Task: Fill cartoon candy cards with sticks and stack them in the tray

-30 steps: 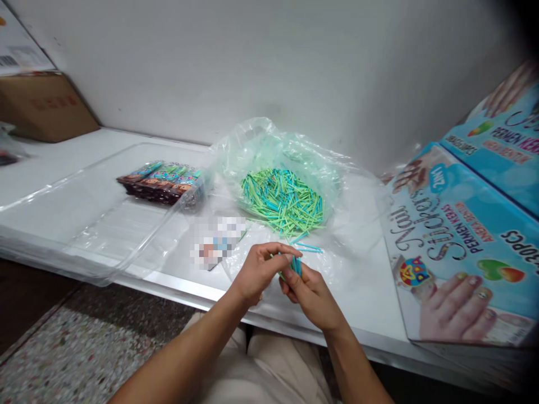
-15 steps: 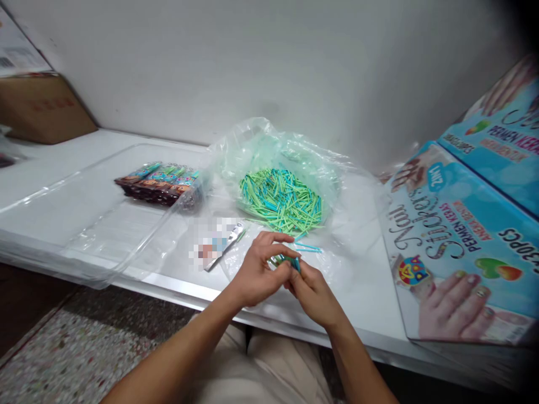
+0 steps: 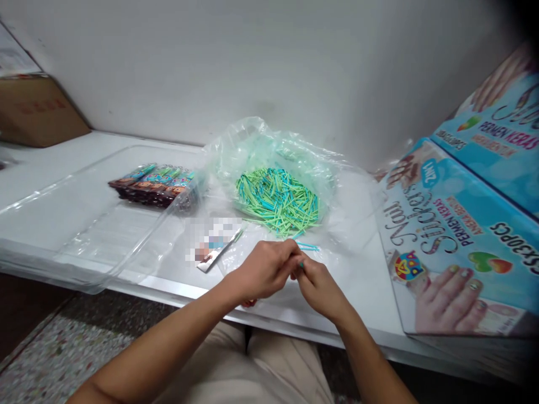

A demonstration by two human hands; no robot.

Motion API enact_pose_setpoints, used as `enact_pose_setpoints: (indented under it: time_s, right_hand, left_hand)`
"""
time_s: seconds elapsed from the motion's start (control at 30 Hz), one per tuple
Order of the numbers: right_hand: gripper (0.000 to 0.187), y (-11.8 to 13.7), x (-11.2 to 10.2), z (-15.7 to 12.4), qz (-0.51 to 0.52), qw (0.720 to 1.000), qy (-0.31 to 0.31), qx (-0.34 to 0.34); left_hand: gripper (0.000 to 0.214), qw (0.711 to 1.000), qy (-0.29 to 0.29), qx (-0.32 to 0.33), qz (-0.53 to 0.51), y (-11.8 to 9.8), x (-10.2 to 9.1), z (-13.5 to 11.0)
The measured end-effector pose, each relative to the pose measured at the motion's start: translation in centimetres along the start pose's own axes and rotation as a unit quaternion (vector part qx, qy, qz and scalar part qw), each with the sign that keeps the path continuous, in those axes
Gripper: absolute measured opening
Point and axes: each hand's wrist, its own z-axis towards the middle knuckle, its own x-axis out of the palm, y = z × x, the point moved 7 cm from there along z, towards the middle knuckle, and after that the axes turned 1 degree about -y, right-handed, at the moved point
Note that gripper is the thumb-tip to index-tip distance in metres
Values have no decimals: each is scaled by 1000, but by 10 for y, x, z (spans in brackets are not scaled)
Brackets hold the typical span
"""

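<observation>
My left hand [image 3: 269,269] is closed in front of me, its fingers meeting those of my right hand. A reddish-brown corner of a small packet [image 3: 249,303] pokes out under it; the rest is hidden by the hand. My right hand [image 3: 320,287] is pinched shut at the same spot, with a tiny green speck at its fingertips too small to name. Just beyond the hands, a clear plastic bag [image 3: 256,132] lies open around a heap of thin green and blue sticks [image 3: 280,202]. A couple of loose blue sticks [image 3: 309,247] lie beside my fingers.
Left of the hands, a white printed packet [image 3: 217,249] lies on the white table [image 3: 357,292]. A clear plastic tray [image 3: 90,247] holds stacked small packets [image 3: 151,182]. Blue printed nail-sticker boxes [image 3: 455,235] stand at right, a cardboard box [image 3: 40,109] at back left.
My left hand has turned over, its back now upward, and its fingers have closed against my right hand. The green and blue pieces seen between the fingers are now mostly covered.
</observation>
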Motion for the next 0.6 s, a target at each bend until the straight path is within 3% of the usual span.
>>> enact_pose_setpoints:
  time_s: [0.17,0.23,0.3,0.37,0.43,0.5,0.6]
  right_hand:
    - [25,-41,-25,-15,-58,993,-54,91]
    - [30,-53,-33,-23,-28,990,-85,113]
    - [32,-59,-33,-28,44,986,-95,130]
    - [31,-55,-26,-30,130,979,-78,137]
    - [29,-40,-14,-27,174,976,-40,125]
    - [23,-20,0,-21,154,984,7,94]
    - [15,-5,13,-14,88,993,49,67]
  left_hand:
    - [21,987,-111,-102,-57,38,-15,32]
    - [23,985,-89,-142,-43,58,-10,46]
    - [39,984,-65,-164,-11,68,-4,55]
    - [56,983,-70,-162,-47,65,1,56]
    - [62,973,-74,-151,-156,51,9,50]
    - [64,958,-50,-147,-243,35,20,43]
    - [61,954,-36,-140,-262,25,25,33]
